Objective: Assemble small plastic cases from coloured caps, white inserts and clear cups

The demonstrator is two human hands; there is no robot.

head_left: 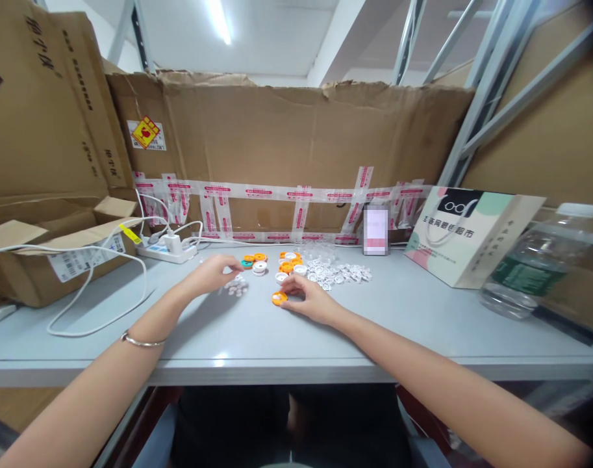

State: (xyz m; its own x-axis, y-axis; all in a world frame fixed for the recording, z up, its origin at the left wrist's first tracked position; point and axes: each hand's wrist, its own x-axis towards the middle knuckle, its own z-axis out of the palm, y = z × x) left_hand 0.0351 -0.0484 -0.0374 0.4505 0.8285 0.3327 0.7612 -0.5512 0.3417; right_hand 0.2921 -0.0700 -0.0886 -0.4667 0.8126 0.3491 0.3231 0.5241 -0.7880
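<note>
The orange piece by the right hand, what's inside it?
Inside the orange piece, something small and pale shows. The right hand covers part of its rim; what's underneath can't be seen.

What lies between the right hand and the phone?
In the head view, a pile of small white parts lies between the right hand and the phone.

small white pieces (238, 286), shapes blurred
</note>
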